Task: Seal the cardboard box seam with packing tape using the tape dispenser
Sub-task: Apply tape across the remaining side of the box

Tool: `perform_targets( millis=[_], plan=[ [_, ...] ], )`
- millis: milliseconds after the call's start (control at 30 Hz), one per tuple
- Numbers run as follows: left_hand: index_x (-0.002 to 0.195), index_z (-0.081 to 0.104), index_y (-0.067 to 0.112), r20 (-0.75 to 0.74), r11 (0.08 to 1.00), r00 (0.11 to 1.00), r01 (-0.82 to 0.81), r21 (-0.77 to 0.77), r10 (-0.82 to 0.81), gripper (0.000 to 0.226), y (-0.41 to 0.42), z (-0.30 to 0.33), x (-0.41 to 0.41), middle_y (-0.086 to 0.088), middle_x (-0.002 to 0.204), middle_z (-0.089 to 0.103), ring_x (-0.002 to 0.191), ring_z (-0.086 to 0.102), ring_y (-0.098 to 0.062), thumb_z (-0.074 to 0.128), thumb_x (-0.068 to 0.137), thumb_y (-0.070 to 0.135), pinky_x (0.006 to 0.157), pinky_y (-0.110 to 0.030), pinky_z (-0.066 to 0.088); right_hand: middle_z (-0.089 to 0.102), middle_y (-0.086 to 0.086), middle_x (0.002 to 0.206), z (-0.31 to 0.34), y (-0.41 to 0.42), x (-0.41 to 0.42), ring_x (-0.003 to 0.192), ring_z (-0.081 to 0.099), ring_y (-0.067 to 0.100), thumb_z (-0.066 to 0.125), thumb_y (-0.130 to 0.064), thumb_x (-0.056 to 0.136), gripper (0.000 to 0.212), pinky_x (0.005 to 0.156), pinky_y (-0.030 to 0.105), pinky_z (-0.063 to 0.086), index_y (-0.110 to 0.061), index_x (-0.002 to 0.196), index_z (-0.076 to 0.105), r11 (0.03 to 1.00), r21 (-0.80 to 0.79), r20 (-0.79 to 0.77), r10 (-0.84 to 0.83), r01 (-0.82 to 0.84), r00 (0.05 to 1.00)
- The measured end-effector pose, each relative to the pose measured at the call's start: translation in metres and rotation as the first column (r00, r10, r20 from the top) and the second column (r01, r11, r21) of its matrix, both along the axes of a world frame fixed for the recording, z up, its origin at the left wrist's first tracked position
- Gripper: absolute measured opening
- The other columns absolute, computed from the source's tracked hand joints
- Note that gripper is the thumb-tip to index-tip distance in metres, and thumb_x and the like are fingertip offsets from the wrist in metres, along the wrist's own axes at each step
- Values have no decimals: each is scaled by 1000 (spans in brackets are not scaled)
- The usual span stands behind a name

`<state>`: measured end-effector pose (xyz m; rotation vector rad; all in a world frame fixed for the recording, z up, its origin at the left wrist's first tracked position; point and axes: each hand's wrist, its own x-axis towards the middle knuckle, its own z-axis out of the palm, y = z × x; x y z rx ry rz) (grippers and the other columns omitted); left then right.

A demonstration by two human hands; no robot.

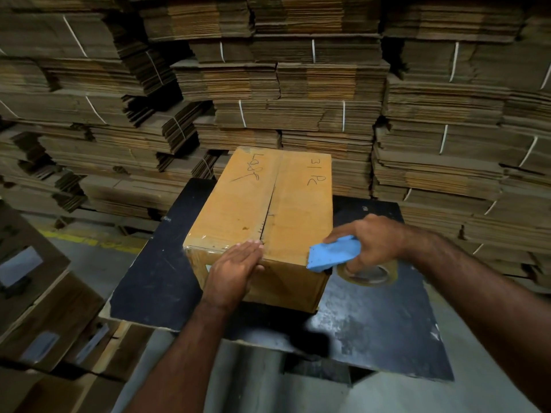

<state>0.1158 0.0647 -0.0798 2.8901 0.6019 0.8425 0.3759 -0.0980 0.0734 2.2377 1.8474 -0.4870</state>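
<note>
Centrally, a closed cardboard box (262, 210) lies on a black tabletop (155, 272), its long axis running from 6 o'clock toward 12 o'clock, tilted slightly to the right at the far end. The seam (272, 198) between the two top flaps follows that same axis; its near end shows a dark open gap. Handwritten marks sit on both flaps near the far end, and clear glossy tape (208, 244) covers the near left edge of the lid.

The left hand (235, 269) rests flat on the box's near edge at 6 o'clock, fingers straight and close together, tips touching the seam's near end. The right hand (372, 242), at 4 o'clock from the box centre, grips a roll of packing tape (368, 275) with curled fingers and pinches a blue cloth (334, 253) against it; the roll sits just beside the box's near right corner, low over the tabletop.

The tabletop is scuffed, with worn grey patches at 5 o'clock. Behind it, from 9 to 3 o'clock, stand tall stacks of flattened cardboard (298, 84) bundled with white string. Brown cartons (44, 308) sit at 8 o'clock on a grey concrete floor (89, 251) with a yellow line.
</note>
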Motion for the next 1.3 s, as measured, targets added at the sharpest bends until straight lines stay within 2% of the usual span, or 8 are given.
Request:
perform_targets(
  millis=[100,267,400,567,767,933,1133,1300],
  plan=[
    [127,65,14,-18,999,999,-27,-19,26,39,-5,6,1,-7,133,64,124,60,-23,64,91,29,111,-39,37,60,-18,109,-10,-1,0,90,52,10,72,-56,67,68,80,32,52,-56,131,49,999,10,-22,-37,37,999],
    [139,54,13,-151,998,987,50,-32,-55,65,-40,10,28,-7,144,55,133,52,-22,76,82,33,116,-40,30,63,-9,112,-19,3,1,91,53,16,64,-62,58,73,82,38,53,-60,129,46,998,30,-54,-55,57,997],
    [129,63,8,-84,996,993,73,-59,-77,57,-57,6,47,-11,134,63,123,61,-25,81,76,19,112,-41,40,62,-8,111,-24,4,3,93,55,18,60,-67,53,77,82,40,54,-63,128,43,998,47,-50,-47,49,998],
    [123,68,11,-38,997,996,79,-2,-79,50,-52,8,44,-8,127,68,116,66,-22,84,76,14,104,-39,44,59,-14,98,-19,-22,13,79,52,9,71,-57,76,68,70,24,42,-54,138,44,993,115,-23,39,-36,999],
    [127,65,15,-60,998,997,57,-22,-58,56,-56,12,44,-6,130,66,117,65,-20,86,75,15,104,-37,40,60,-16,102,-21,-78,46,68,53,-1,70,-57,80,69,59,6,32,-54,142,40,992,125,-49,-19,25,999],
    [127,64,10,-98,1000,995,29,6,-28,56,-66,22,49,-11,130,65,118,64,-25,84,74,15,109,-40,37,61,-18,101,-40,-71,40,83,60,4,68,-60,80,67,67,18,43,-50,141,43,988,152,-54,-9,17,999],
    [142,52,7,-183,973,956,230,-12,-228,58,-98,18,80,-13,148,50,137,47,-26,65,87,20,119,-39,28,64,-18,100,-53,-67,43,77,59,1,68,-62,77,68,68,21,48,-48,140,45,984,172,-77,-26,39,997],
    [134,60,6,-194,978,959,204,-32,-206,77,-99,16,80,-13,140,58,129,56,-25,85,61,13,115,-38,27,64,-15,98,-59,-82,52,76,60,6,64,-71,75,68,68,25,53,-56,135,35,981,175,-69,-75,86,995]
  ],
)
